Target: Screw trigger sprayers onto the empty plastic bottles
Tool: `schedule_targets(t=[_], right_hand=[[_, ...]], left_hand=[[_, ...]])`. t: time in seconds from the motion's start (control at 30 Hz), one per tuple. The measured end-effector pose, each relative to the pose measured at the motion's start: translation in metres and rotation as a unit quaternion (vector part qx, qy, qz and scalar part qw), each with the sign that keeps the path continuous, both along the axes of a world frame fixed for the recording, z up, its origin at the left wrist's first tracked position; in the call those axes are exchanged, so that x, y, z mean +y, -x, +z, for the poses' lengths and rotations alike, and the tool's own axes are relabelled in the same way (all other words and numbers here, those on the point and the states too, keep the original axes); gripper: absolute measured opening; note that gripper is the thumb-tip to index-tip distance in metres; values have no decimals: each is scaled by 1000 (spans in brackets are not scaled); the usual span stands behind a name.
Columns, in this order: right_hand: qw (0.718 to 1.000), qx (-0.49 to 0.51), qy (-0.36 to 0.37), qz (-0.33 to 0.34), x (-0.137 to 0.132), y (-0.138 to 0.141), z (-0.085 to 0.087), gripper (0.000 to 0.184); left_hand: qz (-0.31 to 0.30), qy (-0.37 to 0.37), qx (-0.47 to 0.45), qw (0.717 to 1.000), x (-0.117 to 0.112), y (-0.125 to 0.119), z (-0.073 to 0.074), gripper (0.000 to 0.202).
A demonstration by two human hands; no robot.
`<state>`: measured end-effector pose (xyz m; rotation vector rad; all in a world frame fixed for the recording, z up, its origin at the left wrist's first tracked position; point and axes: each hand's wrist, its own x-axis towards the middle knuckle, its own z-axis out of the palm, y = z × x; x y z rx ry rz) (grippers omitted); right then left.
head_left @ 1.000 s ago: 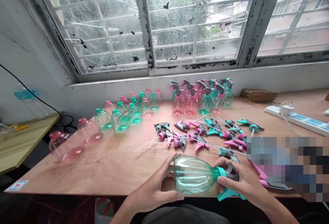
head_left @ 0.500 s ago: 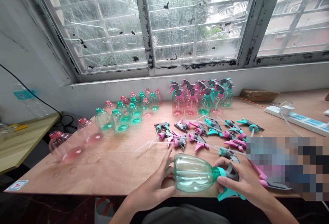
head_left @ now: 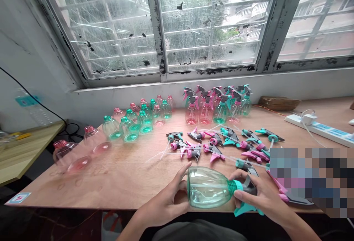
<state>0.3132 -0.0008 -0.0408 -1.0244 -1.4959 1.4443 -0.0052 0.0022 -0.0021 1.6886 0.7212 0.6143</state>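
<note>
A clear green spray bottle (head_left: 208, 187) lies sideways between my two hands, above the table's front edge. My left hand (head_left: 173, 198) cups its base, thumb below and fingers curled at the far side. At the neck, my right hand (head_left: 256, 195) grips the green-and-grey spray head (head_left: 249, 187), whose green trigger (head_left: 245, 208) points down. The head sits on the bottle's mouth, and a thin tube runs inside. Just beyond my hands lie several loose spray heads (head_left: 215, 152), pink or green with grey, their tubes pointing various ways.
Several open pink and green bottles (head_left: 129, 132) stand at the left and back of the table (head_left: 124, 182). Several bottles fitted with spray heads (head_left: 206, 113) stand by the window wall. A power strip (head_left: 320, 126) and a brown package (head_left: 279, 103) lie at right. A blurred patch covers the lower right.
My left fingers have drawn in slightly closer to the bottle's base. The bottle and my right hand are nearly where they were.
</note>
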Motion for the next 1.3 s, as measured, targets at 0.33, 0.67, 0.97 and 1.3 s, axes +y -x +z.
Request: schedule_targets(t=[0.33,0.67,0.97,1.3], right_hand=[[1000,-7,-3,-12,-1,1,1,43],[1000,4,-2,-5,0,-1,-1,41],[1000,12,-1,1,0,-1,-2,38],[1000,5,7,-13,0,0,-3,42]], left_hand=[[9,13,3,1000,0,2,-2,106],[3,-15,25,1000,-1,-2,5,99],[-3,2,-7,1000,1,0,-4,85],[-15,71,-54,996,0,-4,-1,107]])
